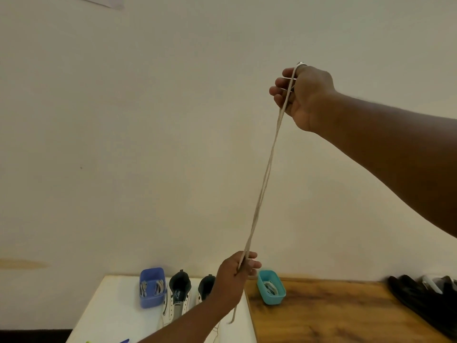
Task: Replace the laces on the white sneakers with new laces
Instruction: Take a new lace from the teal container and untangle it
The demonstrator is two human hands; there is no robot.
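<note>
A long whitish lace (pixel 267 174) is stretched doubled between my two hands in front of the wall. My right hand (pixel 300 95) is raised high and holds the looped upper end around its fingers. My left hand (pixel 235 273) grips the lower part just above the table, and the lace's tail (pixel 233 315) hangs below it. Two white sneakers with dark linings stand on the white board (pixel 113 305): one (pixel 176 298) fully in view, the other (pixel 205 288) partly hidden behind my left arm.
A blue tub (pixel 150 288) with laces stands left of the sneakers. A teal tub (pixel 270 290) with a lace sits on the wooden table (pixel 333 313) to the right. Dark objects (pixel 425 298) lie at the table's far right edge.
</note>
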